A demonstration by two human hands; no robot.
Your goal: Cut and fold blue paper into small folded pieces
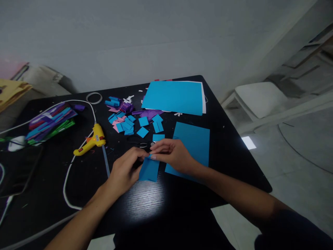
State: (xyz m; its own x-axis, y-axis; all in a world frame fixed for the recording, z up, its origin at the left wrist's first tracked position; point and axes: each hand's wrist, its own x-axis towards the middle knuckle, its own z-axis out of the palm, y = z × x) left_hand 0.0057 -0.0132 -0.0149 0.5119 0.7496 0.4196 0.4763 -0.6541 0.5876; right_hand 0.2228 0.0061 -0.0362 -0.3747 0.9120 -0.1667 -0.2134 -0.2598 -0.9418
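Between my hands is a blue paper strip (150,171), tilted above the black table. My left hand (128,166) is closed on its upper left edge. My right hand (173,154) pinches the top of the strip between thumb and fingers, where the paper seems folded; the fingers partly cover that spot. Just behind the fingertips lies a pair of dark-handled scissors (140,143), partly hidden. A small blue paper piece (158,137) sits beyond my right fingers. Under my right wrist a larger blue sheet (194,146) lies flat on the table.
A yellow glue gun (91,140) with a white cord stands left of my hands. Cut blue and pink squares (123,123) lie behind them, near a stack of blue sheets (173,97). Bundled coloured paper strips (52,121), a tape ring (94,98) and a white stool (261,99) are farther out.
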